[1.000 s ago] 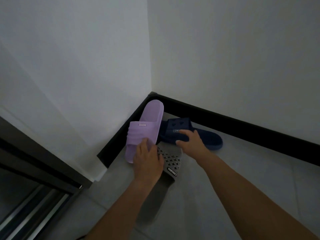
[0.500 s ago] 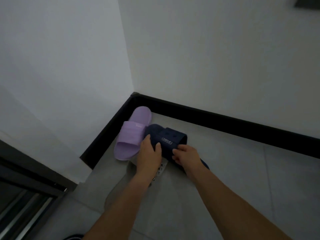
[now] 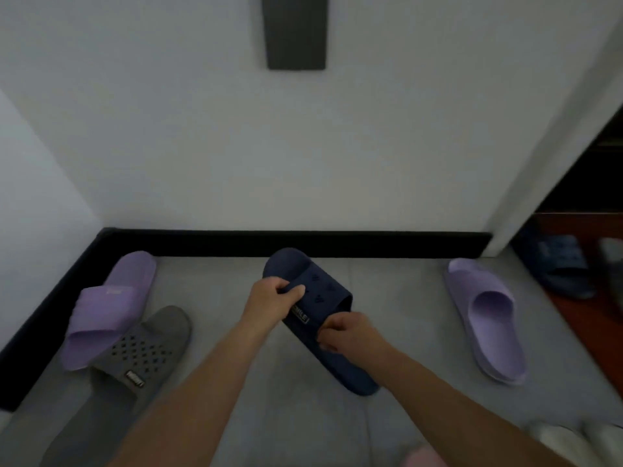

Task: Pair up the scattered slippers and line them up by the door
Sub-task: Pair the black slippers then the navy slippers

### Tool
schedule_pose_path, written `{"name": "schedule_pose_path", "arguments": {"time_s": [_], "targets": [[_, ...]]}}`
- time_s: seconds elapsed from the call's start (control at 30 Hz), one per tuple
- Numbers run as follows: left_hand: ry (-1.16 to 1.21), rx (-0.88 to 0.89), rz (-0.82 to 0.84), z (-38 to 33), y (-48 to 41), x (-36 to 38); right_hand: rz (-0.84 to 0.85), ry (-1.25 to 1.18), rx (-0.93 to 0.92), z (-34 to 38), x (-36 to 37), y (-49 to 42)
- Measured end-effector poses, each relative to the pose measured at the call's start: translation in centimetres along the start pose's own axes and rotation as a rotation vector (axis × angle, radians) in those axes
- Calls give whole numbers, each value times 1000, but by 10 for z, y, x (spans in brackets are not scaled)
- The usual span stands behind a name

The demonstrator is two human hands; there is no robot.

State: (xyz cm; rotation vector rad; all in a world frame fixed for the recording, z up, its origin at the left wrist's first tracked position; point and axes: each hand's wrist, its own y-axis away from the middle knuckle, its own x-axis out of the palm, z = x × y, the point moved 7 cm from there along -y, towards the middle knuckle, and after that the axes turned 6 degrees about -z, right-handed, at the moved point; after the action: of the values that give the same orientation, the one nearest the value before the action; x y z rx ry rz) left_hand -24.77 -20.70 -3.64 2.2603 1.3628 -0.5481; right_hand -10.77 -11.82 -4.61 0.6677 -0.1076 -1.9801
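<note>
Both hands are on the navy slipper [image 3: 322,293], mid-floor just in front of the black baseboard [image 3: 387,243]. The left hand [image 3: 271,299] has its fingers [image 3: 281,285] curled round the strap, and the right hand [image 3: 350,335] pinches the side. At left a purple slipper [image 3: 111,305] overlaps a grey slipper [image 3: 141,358], and a second purple slipper [image 3: 485,318] lies well off right.

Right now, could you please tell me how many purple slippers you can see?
2. The left purple slipper lies by the black baseboard, overlapping the grey slipper; the right purple slipper lies apart at far right. Others may be out of frame.
</note>
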Motion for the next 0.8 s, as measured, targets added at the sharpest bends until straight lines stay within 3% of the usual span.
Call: {"name": "schedule_pose_path", "arguments": {"time_s": [0.1,0.33,0.6,0.8], "targets": [[19,129,64,-61,21,48,15,43,-8,-15,-73,23],[-60,286,234,-158,69,154,-279,-21,86,-92,-221,75],[-57,214,303,-196,108,244,-499,5,195,-176,-324,131],[-96,200,243,-232,115,286,-468,73,218,-201,-387,122]]}}
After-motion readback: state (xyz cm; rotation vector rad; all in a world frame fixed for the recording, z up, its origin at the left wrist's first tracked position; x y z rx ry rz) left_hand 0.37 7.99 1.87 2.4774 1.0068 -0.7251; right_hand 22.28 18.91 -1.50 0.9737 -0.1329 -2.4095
